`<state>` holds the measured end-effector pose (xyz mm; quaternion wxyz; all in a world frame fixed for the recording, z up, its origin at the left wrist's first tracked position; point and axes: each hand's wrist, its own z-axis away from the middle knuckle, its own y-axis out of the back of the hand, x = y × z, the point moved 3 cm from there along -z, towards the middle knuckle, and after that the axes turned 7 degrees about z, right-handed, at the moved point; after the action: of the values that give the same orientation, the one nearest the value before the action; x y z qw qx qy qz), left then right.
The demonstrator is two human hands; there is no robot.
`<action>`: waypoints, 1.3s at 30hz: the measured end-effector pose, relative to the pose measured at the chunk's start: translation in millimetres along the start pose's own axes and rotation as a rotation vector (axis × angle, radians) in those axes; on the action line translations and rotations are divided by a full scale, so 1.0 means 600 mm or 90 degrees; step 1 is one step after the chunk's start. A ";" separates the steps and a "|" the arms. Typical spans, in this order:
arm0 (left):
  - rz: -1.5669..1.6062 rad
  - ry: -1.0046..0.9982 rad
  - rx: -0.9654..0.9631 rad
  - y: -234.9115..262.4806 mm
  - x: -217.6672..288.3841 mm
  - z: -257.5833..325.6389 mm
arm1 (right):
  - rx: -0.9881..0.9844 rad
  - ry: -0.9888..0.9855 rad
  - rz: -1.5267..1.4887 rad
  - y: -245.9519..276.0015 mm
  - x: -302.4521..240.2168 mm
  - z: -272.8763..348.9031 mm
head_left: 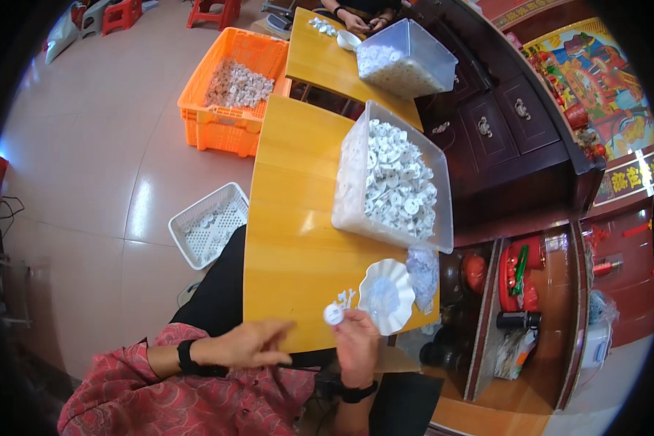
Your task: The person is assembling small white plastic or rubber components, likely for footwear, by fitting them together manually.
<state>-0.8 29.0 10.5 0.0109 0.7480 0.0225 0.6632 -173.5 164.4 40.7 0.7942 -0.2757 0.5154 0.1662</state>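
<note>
My right hand (pixel 357 349) pinches a small white round plastic part (pixel 333 314) above the near edge of the yellow table (pixel 291 211). My left hand (pixel 251 344) is to the left of it, fingers stretched and apart, with nothing in them. Just beyond the held part lie several small white pieces (pixel 346 296) on the tabletop. A white scalloped bowl (pixel 402 317) with pale, bluish contents stands to their right. Farther back, a clear plastic bin (pixel 350 182) is heaped with white round parts (pixel 400 174) of a similar look.
A clear plastic bag (pixel 423 272) sits beside the bowl. On the floor at left are a white basket (pixel 178 227) and an orange crate (pixel 196 116) holding parts. Another person's hands (pixel 363 23) work at the far table, near a second clear bin (pixel 414 80). Dark cabinets (pixel 487 134) line the right.
</note>
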 end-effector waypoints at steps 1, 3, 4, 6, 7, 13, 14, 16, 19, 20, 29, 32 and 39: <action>0.195 0.162 0.105 0.013 0.002 -0.001 | 0.006 -0.004 -0.004 0.001 0.018 0.014; 0.310 0.096 0.142 0.009 -0.006 -0.007 | -0.016 -0.066 0.063 -0.005 0.053 0.040; 0.422 0.023 0.184 0.011 -0.011 -0.009 | -0.025 -0.084 0.032 -0.009 0.063 0.049; 0.410 0.021 0.138 0.005 -0.024 -0.014 | -0.020 -0.096 0.036 -0.020 0.076 0.059; 0.397 0.014 0.091 0.001 -0.024 -0.017 | -0.017 -0.103 0.042 -0.023 0.083 0.064; 0.473 0.163 0.184 0.004 -0.047 -0.012 | 0.112 0.101 0.494 -0.033 0.060 0.076; 0.493 0.188 0.197 0.007 -0.041 -0.012 | 0.166 0.235 0.709 -0.033 0.047 0.078; 0.502 0.203 0.218 0.012 -0.031 -0.015 | 0.206 0.338 0.811 -0.024 0.052 0.067; 0.518 0.214 0.226 0.016 -0.031 -0.016 | 0.217 0.424 0.977 -0.029 0.056 0.060; 0.519 0.214 0.230 0.017 -0.031 -0.016 | 0.190 0.401 1.044 -0.032 0.060 0.057; 0.543 0.206 0.263 0.031 -0.030 -0.010 | 0.214 0.401 0.883 -0.018 0.066 0.050; 0.540 0.220 0.266 0.034 -0.030 -0.009 | 0.196 0.418 0.883 -0.027 0.062 0.055; 0.644 0.185 0.295 0.040 -0.040 -0.009 | 0.015 0.420 1.066 -0.081 0.066 0.070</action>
<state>-8.4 3.8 -11.4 -0.4751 0.5497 -0.1920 0.6597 -100.0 150.7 30.7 0.2272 0.1645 0.7511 0.5976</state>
